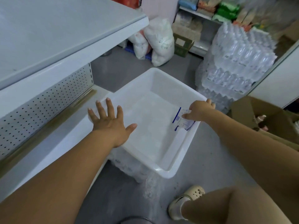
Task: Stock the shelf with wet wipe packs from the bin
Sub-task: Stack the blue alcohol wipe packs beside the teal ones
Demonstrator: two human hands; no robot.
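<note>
Nearest the viewer, well behind both sets of fingers, a pale clog (186, 201) is planted on the grey floor, so the person seems to be crouching to reach low. Ahead of it, the left hand (111, 122) lies palm down with its fingers straight and spread, gripping nothing. It sits over the left rim of the white bin (161, 174), though I cannot tell whether it presses on the rim or hovers above it; it is probably there to steady the bin. Just beyond those fingertips runs the bare lower shelf (48, 143) with its perforated back panel (48, 101), close enough for a short carry. Across the bin, the right hand (199, 109) pinches a blue-and-white wet wipe pack (183, 121) between thumb and curled fingers. The pack is tilted against the bin's right inner wall, and it is the only one visible, so the bin looks nearly empty. Beyond the right fingertips rise stacked shrink-wrapped water bottles (239, 59), and to their right sits an open cardboard box (258, 115). Farther off, past the bin's far wall, white sacks (160, 41) lean together, with a stocked rack (226, 12) behind them.
</note>
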